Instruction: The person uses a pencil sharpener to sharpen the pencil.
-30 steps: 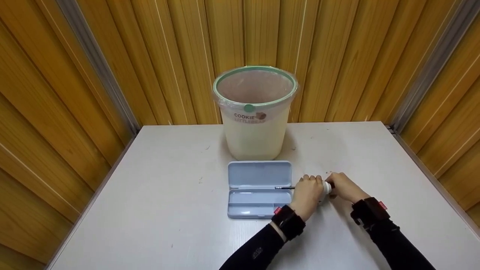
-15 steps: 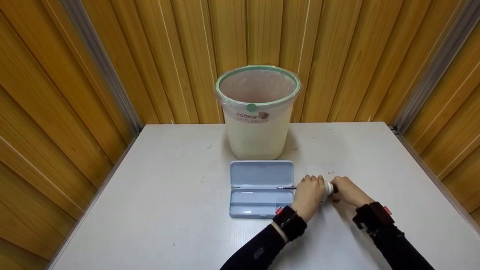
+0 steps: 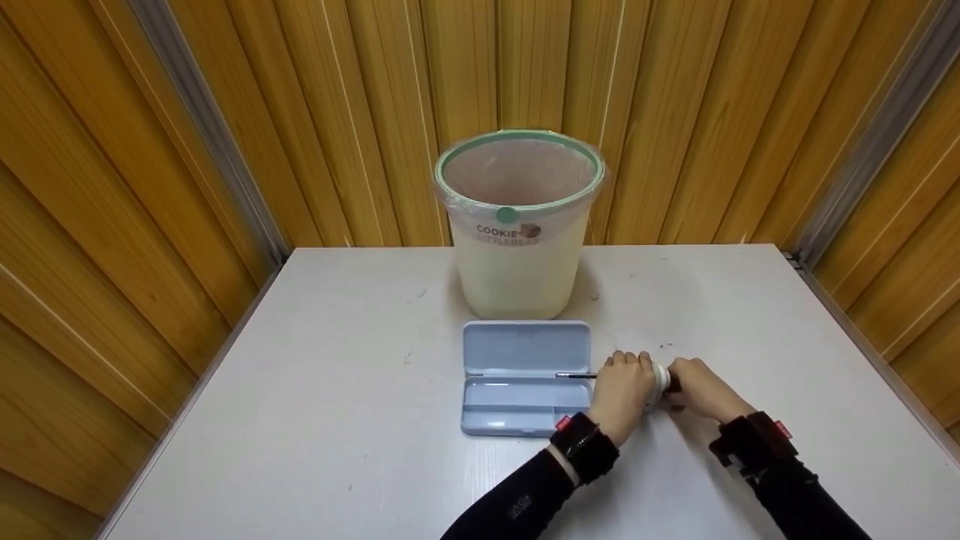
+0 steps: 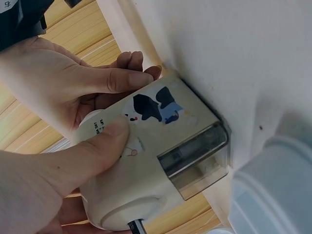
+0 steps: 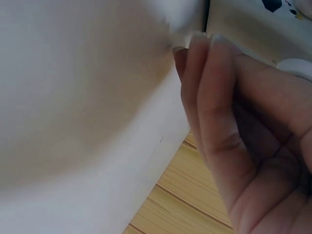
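Firstly, one sharpener (image 4: pixel 156 141): cream body, grasped in the left hand (image 3: pixel 622 394), located over the right half of the desk (image 3: pixel 375 360), just to the right of the pencil case. Thumb of that hand laid flat along the printed face, the other fingers wrapped round the far side. Decoration: dark and blue stickers (image 4: pixel 161 105), with a little black lettering beside them. Fitted with one clear compartment (image 4: pixel 200 165), dark-topped, at a corner of the body.

Item, one pencil (image 3: pixel 576 375): dark shaft, pale band at the free end; inserted in the sharpener on the side toward the case, its free end lying above the case's hinge line.

Item, one right hand (image 3: pixel 701 390): at the sharpener's opposite end, beside the round white end piece (image 3: pixel 662 377); fingers bent inward toward the thumb. Whether they pinch some part there cannot fairly be told, the tips being partly hidden.

Item, one pencil case (image 3: pixel 527 349): light blue, lid laid back, lower tray divided into compartments.

Item, one bin (image 3: pixel 517 270): cream, green rim, clear liner folded over the edge, marked "COOKIE"; standing behind the case.

Item, two black wristbands (image 3: pixel 585 448), red-tagged, one per arm, over black sleeves.

Backdrop: wood-patterned panels (image 3: pixel 532 60).
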A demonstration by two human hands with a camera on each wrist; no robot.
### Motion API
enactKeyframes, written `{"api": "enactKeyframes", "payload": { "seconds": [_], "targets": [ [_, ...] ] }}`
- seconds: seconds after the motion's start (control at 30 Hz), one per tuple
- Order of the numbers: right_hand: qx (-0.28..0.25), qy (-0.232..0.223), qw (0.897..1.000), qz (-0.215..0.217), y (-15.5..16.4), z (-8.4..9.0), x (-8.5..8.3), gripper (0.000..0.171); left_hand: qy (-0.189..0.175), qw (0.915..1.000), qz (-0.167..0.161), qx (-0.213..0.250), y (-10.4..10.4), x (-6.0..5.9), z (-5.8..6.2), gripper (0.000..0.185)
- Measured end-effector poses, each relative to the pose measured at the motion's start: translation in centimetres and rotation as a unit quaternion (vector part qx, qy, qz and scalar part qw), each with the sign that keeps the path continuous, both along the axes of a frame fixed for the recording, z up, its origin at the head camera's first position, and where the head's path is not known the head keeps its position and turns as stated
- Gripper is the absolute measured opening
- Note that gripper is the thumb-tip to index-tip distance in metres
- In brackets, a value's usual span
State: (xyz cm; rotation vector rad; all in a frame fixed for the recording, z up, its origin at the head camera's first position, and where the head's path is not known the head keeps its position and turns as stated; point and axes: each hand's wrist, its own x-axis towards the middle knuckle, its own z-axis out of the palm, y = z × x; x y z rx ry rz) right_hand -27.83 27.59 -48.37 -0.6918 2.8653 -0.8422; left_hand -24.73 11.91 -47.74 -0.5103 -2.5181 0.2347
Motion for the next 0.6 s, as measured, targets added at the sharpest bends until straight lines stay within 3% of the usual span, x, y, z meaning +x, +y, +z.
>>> {"api": "enactKeyframes", "payload": {
  "seconds": [0.27,0.6],
  "targets": [
    [0.014,0.013,1.0,0.002,0.2,0.3,0.6,0.015,0.034,0.9993,0.016,0.006,0.3,0.1,0.0,0.014],
    [-0.001,0.008,1.0,0.028,0.0,0.8,1.6,0.012,0.016,0.9997,0.018,0.01,0.2,0.2,0.0,0.018]
  ]
}}
